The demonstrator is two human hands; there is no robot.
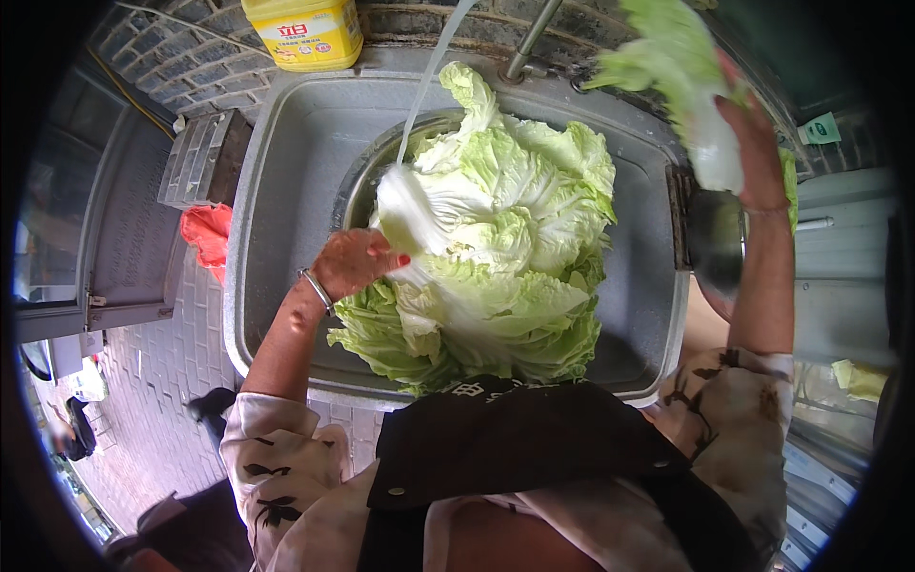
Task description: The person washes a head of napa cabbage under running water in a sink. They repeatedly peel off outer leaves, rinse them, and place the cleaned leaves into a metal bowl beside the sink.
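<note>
Water streams down in a thin white ribbon from the grey metal tap (530, 38) and lands right on the big heap of pale green napa cabbage leaves (496, 248) piled in a round steel basin (357, 186), which sits inside the grey rectangular stone sink (286, 153). The left hand (355, 262), a silver bangle (316, 291) on its wrist, is down on the heap's left side, fingers curled around a thick white leaf rib under the stream. Up at the top right, the right hand (748, 143) is lifted well above the sink's far corner, fingers closed on a single loose cabbage leaf (681, 76) (white stalk down, frilly green top up). Just below that raised arm, at the sink's right rim, sits a shiny steel pot (715, 243). On the brick ledge behind the sink stands a yellow plastic jug (303, 30), and a red plastic bag (210, 238) lies crumpled to the left of the sink on the paving.
</note>
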